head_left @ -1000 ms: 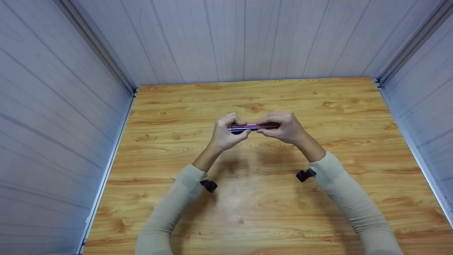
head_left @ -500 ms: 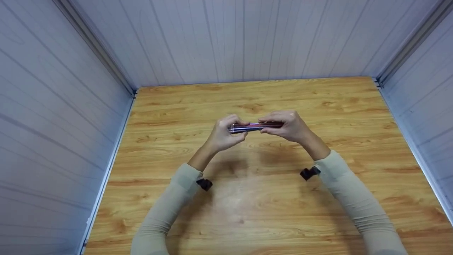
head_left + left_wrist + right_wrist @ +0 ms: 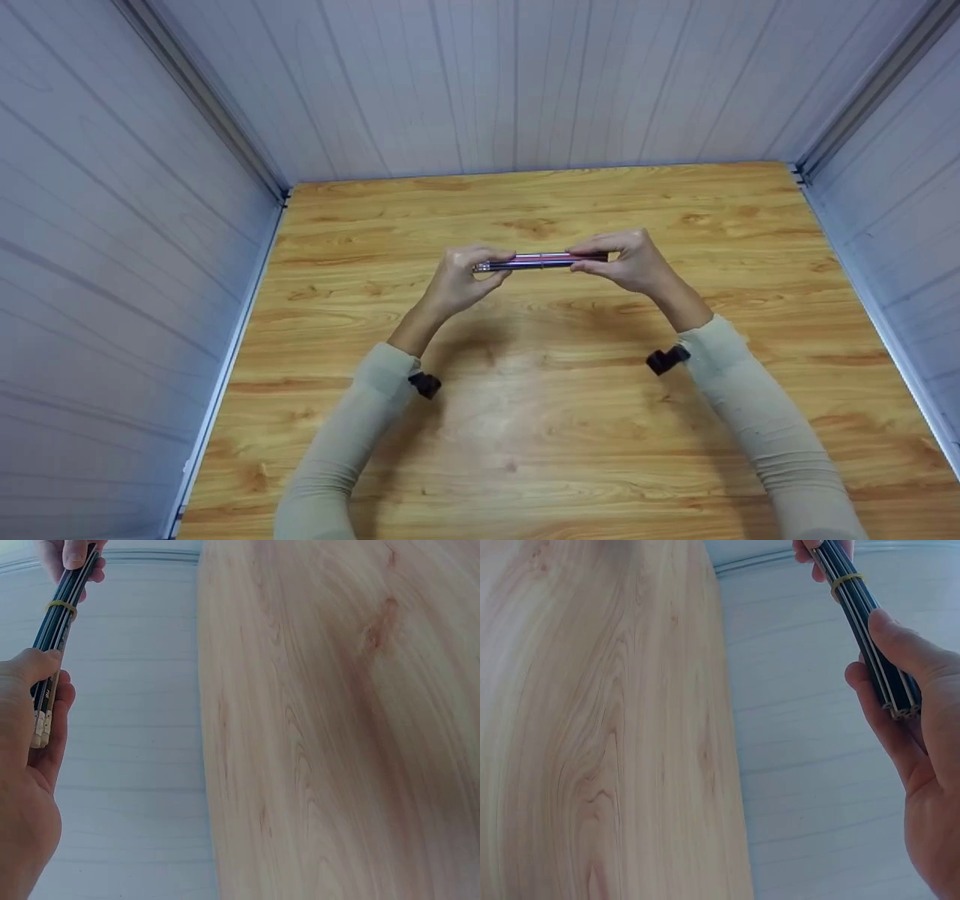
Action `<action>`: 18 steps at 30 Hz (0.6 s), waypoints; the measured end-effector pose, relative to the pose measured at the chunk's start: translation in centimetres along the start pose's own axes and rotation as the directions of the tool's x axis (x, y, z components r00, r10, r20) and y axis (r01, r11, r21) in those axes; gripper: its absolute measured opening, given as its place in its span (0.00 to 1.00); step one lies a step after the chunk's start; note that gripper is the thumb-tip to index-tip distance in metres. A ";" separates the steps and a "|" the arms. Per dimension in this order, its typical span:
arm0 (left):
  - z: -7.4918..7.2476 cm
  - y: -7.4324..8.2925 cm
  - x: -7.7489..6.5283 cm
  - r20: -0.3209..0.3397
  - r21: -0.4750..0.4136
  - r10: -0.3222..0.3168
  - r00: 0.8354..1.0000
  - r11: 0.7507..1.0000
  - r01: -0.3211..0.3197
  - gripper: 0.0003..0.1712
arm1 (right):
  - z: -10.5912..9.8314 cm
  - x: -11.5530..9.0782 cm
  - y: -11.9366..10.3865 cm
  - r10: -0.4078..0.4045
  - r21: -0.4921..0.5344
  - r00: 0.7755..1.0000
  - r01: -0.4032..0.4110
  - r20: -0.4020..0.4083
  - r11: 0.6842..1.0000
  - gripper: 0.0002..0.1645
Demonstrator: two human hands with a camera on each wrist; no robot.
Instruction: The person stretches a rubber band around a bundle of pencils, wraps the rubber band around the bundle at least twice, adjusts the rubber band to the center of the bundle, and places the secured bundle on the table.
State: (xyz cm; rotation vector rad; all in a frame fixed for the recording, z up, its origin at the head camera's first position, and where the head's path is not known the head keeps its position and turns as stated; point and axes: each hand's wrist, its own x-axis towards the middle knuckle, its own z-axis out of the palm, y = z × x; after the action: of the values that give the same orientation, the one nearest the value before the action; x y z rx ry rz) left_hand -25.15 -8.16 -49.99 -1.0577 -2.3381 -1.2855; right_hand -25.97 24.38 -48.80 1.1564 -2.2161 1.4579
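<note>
A bundle of several pencils (image 3: 529, 262) is held level above the table between both hands. My left hand (image 3: 456, 281) pinches the eraser end between thumb and fingers; pale erasers (image 3: 40, 736) show past the thumb in the left wrist view. At the opposite end, my right hand (image 3: 636, 264) grips the pencils, whose flat ends (image 3: 901, 711) show near the palm in the right wrist view. Around the middle of the bundle runs a yellow rubber band (image 3: 846, 580). The pencils look dark in the wrist views, with a red one visible from the head.
Beneath the hands lies a wood-grain table (image 3: 517, 420). Pale panel walls stand at the back (image 3: 487, 90), the left (image 3: 112, 262) and the right. A small black camera is on each sleeve cuff.
Both hands have slid apart along the pencils, the left one leftward and the right one rightward, uncovering the bundle's middle. The bundle has also shifted slightly toward the back wall.
</note>
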 end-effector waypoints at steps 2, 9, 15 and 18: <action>0.0 -0.1 0.4 -0.004 0.011 -0.008 1.000 1.000 0.008 0.13 | 0.0 0.2 0.3 0.041 -0.008 0.999 -0.041 -0.023 0.999 0.16; 0.0 -1.0 1.5 0.022 0.013 -0.053 0.998 0.998 0.053 0.14 | 0.0 0.8 1.4 0.153 -0.002 0.988 -0.153 -0.034 0.988 0.13; 0.6 -2.3 1.0 0.072 0.109 -0.123 0.990 0.987 0.115 0.15 | 0.7 -0.1 3.1 0.272 -0.003 0.962 -0.272 -0.004 0.962 0.13; 1.1 -2.9 0.7 0.084 0.145 -0.179 0.980 0.976 0.165 0.14 | 1.1 -0.8 4.0 0.337 -0.007 0.941 -0.337 0.005 0.941 0.14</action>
State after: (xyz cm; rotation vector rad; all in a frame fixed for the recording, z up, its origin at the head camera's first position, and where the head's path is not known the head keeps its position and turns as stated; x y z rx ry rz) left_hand -27.55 -7.95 -52.00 -0.9107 -2.5990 -1.1330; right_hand -28.16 24.59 -52.46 0.8047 -2.5159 1.5678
